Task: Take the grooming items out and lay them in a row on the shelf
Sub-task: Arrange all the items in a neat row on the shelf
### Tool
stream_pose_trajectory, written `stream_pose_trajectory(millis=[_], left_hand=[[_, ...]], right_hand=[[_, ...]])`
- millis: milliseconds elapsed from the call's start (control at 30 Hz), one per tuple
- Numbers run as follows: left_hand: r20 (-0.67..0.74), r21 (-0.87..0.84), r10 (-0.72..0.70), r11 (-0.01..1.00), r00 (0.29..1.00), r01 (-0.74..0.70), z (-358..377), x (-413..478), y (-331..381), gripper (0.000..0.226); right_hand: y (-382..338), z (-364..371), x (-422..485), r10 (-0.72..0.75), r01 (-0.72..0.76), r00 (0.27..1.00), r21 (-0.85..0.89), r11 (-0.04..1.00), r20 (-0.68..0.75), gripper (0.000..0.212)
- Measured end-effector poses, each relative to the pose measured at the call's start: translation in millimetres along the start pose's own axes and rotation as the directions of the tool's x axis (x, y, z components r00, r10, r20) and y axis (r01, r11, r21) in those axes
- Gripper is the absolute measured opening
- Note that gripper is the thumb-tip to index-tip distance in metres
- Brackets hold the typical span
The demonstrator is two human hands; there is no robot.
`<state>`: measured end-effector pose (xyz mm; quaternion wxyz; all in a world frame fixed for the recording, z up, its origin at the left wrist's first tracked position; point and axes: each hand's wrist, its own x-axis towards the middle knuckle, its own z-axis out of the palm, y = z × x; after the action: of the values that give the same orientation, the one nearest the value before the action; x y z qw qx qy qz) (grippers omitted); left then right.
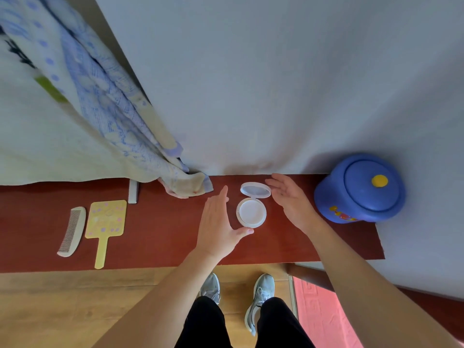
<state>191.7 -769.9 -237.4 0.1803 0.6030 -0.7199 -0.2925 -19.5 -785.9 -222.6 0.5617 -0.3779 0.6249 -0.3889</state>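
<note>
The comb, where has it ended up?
In the head view the comb lies at the left end of the red-brown shelf, just left of the yellow hand mirror, well away from both hands.

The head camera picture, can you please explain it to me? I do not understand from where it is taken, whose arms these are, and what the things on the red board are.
There is no machine here. A person wears the camera on the head, so it looks down past their own arms to their shoes. The left hand and right hand are both open and hold nothing; they flank an open white compact lying on the reddish-brown shelf. The left thumb is at the compact's near edge. Further left lie a comb and a yellow hand mirror, side by side. At the right end stands a blue lidded pot. A patterned cloth hangs down the wall onto the shelf.
</note>
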Motion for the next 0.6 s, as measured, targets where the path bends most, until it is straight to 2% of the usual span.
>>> stream_pose_trajectory(millis=[200, 333, 600], left_hand=[[0.065, -0.001, 0.021, 1.000, 0.998, -0.021, -33, 3, 3, 0.120], [0.119, -0.007, 0.048, 0.999, 0.992, -0.047, -61, 2, 6, 0.113], [0.178, 0.090, 0.187, 0.975, 0.966, -0.205, -116, 0, 15, 0.077]], right_hand=[[-13, 7, -19, -0.023, 0.024, 0.995, 0.002, 1.000, -0.093, 0.044], [-29, 11, -41, -0.055, 0.045, 0.985, -0.065, 0.997, -0.166, 0.043], [-68, 18, -90, -0.139, 0.069, 0.956, -0.259, 0.963, -0.260, 0.044]])
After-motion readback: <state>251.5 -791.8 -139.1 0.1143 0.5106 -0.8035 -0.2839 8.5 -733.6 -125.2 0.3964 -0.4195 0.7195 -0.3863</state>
